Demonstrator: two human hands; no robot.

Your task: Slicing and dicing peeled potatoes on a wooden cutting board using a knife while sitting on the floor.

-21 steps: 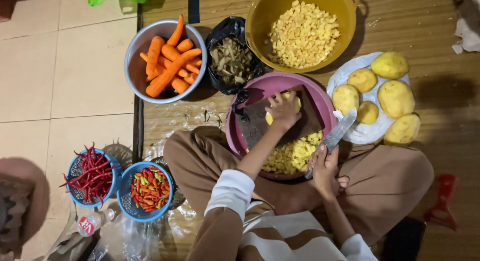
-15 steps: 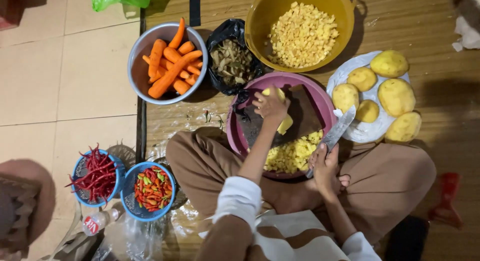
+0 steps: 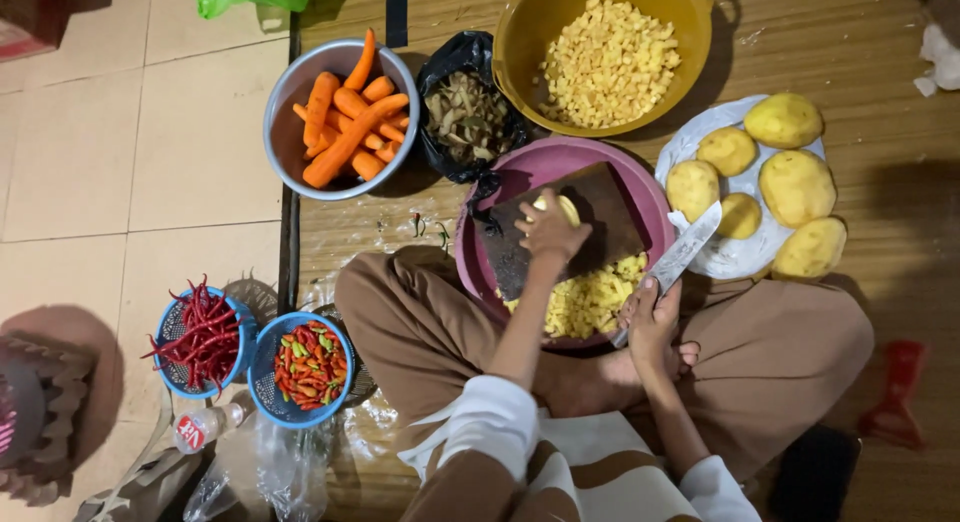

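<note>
My left hand point(image 3: 548, 230) holds a piece of peeled potato point(image 3: 566, 208) down on a dark cutting board point(image 3: 605, 214) that lies inside a purple basin point(image 3: 520, 172). My right hand point(image 3: 652, 317) grips a knife point(image 3: 683, 252) by its handle at the basin's right rim, blade pointing up and right, away from the board. A heap of diced potato point(image 3: 588, 300) lies in the basin's near part.
A yellow bowl point(image 3: 520, 52) of diced potato stands at the back. Whole peeled potatoes point(image 3: 795, 187) sit on a white plate at right. A black bag of peels point(image 3: 468, 112), a bowl of carrots point(image 3: 345, 117) and two blue baskets of chillies point(image 3: 300, 367) stand at left.
My left hand has shifted left and nearer on the board with the potato piece. The knife hand has stayed by the basin's right rim.
</note>
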